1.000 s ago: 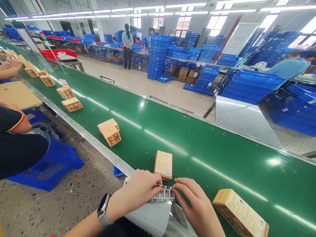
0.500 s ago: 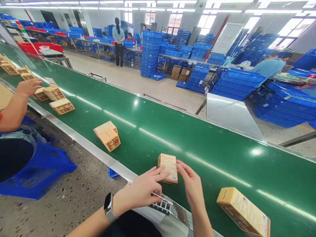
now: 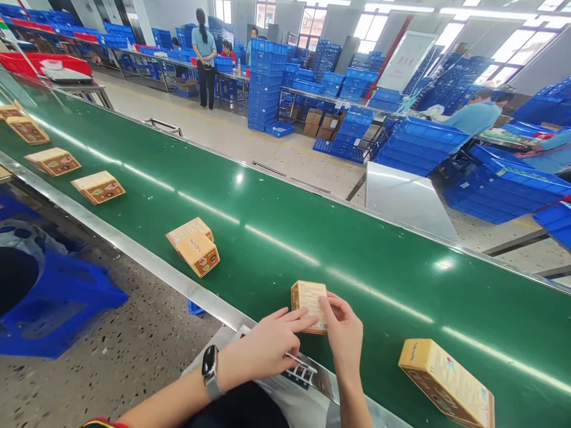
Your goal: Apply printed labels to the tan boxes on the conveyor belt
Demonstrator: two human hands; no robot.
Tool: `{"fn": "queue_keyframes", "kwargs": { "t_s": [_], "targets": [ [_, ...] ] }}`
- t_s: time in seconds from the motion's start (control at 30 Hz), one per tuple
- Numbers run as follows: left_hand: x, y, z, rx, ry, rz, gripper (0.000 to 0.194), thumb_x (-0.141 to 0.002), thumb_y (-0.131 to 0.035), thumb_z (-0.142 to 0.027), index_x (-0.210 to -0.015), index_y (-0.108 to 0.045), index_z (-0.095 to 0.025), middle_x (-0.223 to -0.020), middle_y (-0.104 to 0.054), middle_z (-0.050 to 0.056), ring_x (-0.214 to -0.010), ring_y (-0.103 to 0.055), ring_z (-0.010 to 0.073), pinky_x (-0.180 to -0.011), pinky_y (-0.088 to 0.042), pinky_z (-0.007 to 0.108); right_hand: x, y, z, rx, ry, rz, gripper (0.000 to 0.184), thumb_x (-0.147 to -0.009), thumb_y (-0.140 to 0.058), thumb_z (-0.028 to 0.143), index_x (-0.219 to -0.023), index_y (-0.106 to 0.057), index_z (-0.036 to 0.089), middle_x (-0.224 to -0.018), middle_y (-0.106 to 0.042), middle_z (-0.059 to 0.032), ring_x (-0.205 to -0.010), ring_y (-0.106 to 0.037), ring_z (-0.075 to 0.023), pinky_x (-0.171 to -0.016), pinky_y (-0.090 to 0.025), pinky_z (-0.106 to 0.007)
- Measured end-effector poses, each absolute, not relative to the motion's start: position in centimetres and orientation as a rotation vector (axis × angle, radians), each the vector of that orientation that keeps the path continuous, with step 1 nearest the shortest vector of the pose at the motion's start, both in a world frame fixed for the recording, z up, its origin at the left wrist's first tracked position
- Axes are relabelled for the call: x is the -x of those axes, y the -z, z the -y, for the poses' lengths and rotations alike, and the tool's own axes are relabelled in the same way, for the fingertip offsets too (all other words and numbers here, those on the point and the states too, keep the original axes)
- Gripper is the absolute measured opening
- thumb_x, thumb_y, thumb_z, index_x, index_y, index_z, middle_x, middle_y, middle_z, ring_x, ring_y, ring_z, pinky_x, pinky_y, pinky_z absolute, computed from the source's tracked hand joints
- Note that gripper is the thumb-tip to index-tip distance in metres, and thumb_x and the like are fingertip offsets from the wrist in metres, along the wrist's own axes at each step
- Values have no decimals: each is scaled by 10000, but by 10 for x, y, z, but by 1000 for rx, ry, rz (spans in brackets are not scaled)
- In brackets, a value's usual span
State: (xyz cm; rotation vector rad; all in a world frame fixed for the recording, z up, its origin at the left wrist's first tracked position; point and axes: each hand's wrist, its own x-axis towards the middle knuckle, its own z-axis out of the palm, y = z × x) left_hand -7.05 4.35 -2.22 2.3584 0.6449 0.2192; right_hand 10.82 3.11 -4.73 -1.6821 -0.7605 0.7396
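A small tan box lies on the green conveyor belt near its front edge. My right hand pinches the box's right side with thumb and fingers. My left hand, with a watch on its wrist, stretches its forefinger onto the box's near edge. Its curled lower fingers hold a strip of small dark vials over the belt's metal rim. Under my arms lies a silvery bag.
More tan boxes lie on the belt: a tilted one to the left, a long one at the right, and several further left. A blue stool stands on the floor. A metal chute and blue crates stand beyond the belt, with people among them.
Both hands went forward from the strip onto the small box. The strip stays in my left hand. The co-worker's arm at the left has left the view.
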Motion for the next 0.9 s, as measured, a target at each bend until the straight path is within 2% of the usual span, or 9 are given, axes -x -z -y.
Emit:
{"fn": "queue_keyframes", "kwargs": {
  "t_s": [0.13,0.27,0.33,0.43,0.5,0.6,0.67,0.77,0.9],
  "targets": [
    [62,20,-41,-2351,-227,-623,148,-822,-697,-70,-711,-745,-156,-1576,-379,57,-1465,-363,309,-1195,-339,468,-108,48,-25,1773,-561,801,416,-718,-688,602,-836,-645,205,-965,-724,-120,-872,-683,-302,-741,-542,-386],
    [56,17,-40,-2307,-229,-605,132,-819,-710,-82,-715,-744,-156,-1550,-426,77,-1458,-377,301,-1194,-337,459,-118,51,-24,1823,-470,793,555,-749,-674,592,-1102,-513,194,-1043,-700,-133,-795,-697,-265,-682,-545,-357],
    [56,16,-39,-2269,-241,-632,105,-816,-745,-118,-724,-742,-169,-1543,-444,70,-1444,-405,282,-1206,-317,422,-125,49,-21,1839,-434,806,563,-788,-627,585,-1158,-489,184,-1045,-700,-138,-773,-694,-257,-644,-534,-340],
    [64,10,-40,-2187,-255,-775,32,-829,-767,-174,-805,-750,-184,-1382,-633,75,-1295,-585,249,-1108,-425,339,-127,38,-10,1855,-366,877,480,-848,-571,560,-1142,-564,180,-1075,-694,-146,-882,-680,-282,-585,-497,-308],
    [73,3,-41,-2120,-243,-913,35,-872,-732,-213,-861,-755,-189,-1072,-782,51,-1011,-731,211,-890,-525,269,-122,27,0,1810,-385,1067,386,-908,-553,539,-1072,-634,200,-1062,-701,-125,-950,-669,-286,-611,-511,-303],
    [87,-9,-45,-2031,-214,-1061,79,-896,-711,-250,-871,-762,-195,-763,-778,-13,-694,-720,148,-635,-471,196,-113,13,10,1558,-577,1544,285,-985,-547,486,-1006,-680,235,-1008,-720,-78,-939,-683,-252,-771,-558,-318],
    [94,-18,-48,-1994,-198,-1107,67,-880,-731,-255,-862,-765,-200,-738,-768,-30,-666,-697,129,-597,-428,179,-108,8,10,1347,-685,1807,214,-1005,-563,422,-1044,-681,248,-973,-725,-59,-900,-697,-231,-803,-568,-309],
    [101,-28,-50,-1969,-181,-1159,53,-872,-739,-249,-861,-769,-207,-744,-765,-31,-678,-686,127,-601,-403,179,-104,8,4,1217,-642,1957,178,-1035,-533,344,-1105,-664,247,-894,-718,-44,-810,-702,-207,-732,-584,-280],
    [105,-32,-50,-1964,-168,-1215,38,-859,-752,-254,-858,-773,-221,-757,-764,-28,-696,-678,141,-602,-379,195,-100,12,-6,1184,-459,1931,223,-1051,-505,397,-1027,-677,256,-821,-708,-30,-717,-692,-208,-632,-570,-287]
  ]
}}
